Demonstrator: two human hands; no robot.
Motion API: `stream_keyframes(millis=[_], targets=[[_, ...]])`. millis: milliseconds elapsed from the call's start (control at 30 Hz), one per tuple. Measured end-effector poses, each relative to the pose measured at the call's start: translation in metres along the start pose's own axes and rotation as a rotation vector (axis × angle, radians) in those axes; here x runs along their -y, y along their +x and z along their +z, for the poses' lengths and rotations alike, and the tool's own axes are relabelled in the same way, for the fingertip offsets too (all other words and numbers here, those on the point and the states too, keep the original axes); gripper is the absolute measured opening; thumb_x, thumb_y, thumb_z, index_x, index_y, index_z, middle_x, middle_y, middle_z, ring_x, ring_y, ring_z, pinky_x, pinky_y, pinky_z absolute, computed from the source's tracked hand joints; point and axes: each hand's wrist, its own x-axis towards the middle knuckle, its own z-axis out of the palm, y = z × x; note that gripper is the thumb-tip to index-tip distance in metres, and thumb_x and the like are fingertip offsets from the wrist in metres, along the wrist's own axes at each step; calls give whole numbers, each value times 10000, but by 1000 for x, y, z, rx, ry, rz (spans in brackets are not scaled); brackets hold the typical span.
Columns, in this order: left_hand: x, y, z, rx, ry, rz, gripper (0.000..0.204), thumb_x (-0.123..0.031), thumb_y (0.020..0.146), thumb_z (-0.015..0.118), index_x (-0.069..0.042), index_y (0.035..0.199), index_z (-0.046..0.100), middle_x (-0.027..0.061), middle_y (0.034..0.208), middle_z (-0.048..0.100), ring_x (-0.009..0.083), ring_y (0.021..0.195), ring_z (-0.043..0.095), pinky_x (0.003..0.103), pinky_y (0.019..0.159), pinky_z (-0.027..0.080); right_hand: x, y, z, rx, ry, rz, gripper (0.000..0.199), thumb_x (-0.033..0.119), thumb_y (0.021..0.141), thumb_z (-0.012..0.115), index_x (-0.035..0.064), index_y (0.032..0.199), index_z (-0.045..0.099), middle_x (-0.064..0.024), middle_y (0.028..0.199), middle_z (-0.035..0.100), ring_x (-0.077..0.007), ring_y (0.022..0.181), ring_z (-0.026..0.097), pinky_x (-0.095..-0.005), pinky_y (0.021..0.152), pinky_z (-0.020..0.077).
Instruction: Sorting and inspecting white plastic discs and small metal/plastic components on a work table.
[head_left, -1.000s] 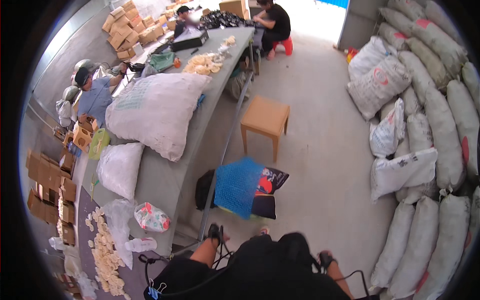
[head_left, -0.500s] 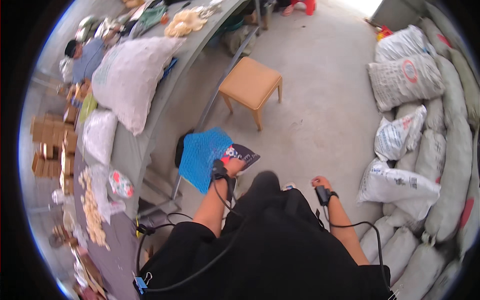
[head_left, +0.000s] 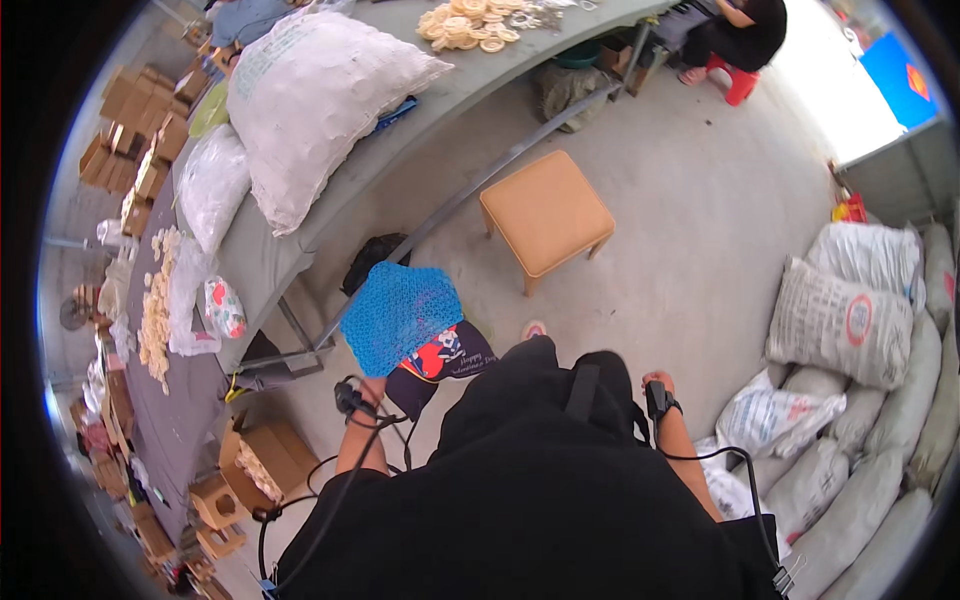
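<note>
My left hand is at the lower edge of a blue mesh-textured mat and a dark printed cloth piece with a red heart picture. It grips the two together, its fingers mostly hidden by them. They hang in front of me, left of my legs, above the floor. My right hand hangs beside my right leg, away from any object. Its fingers are loosely apart and nothing shows in them. Both wrists carry black strapped devices with cables.
A tan stool stands ahead. To the left runs a long grey table bearing a big white sack and pale rings. Filled sacks line the right. An open cardboard box sits lower left; another person sits far ahead.
My view has turned to the right. The mat and dark cloth have swung toward the left, showing more of the printed side. My left hand has shifted left and lower with them.
</note>
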Motion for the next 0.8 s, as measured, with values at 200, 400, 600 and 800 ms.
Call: stream_keyframes(millis=[200,400,600,800], targets=[[-110,156,-98,222,-417,-523,320,-283,770,469,-1,714,609,213,710,586,381,692,577,470,659,439,166,117,-42,41,-96,-187,223,195,708,546,-2,796,604,-117,677,598,-199,636,577,-314,603,448],[-151,229,-78,72,-355,-642,369,-288,793,454,23,627,563,240,624,538,358,559,534,455,538,398,308,284,-16,300,70,-245,186,261,766,546,115,869,597,-49,733,619,-145,588,581,-288,457,424],[-274,323,-40,177,-329,-701,363,-334,769,472,-11,702,624,215,726,594,375,688,580,453,637,457,372,465,45,516,-51,-410,330,302,700,635,42,900,601,-126,733,608,-252,628,593,-356,521,477],[-351,322,-109,262,-468,-1124,377,-344,778,486,-3,645,578,230,651,542,378,632,558,458,572,414,477,390,42,765,-436,-391,379,313,719,609,27,965,586,-123,841,601,-202,789,570,-306,689,448]])
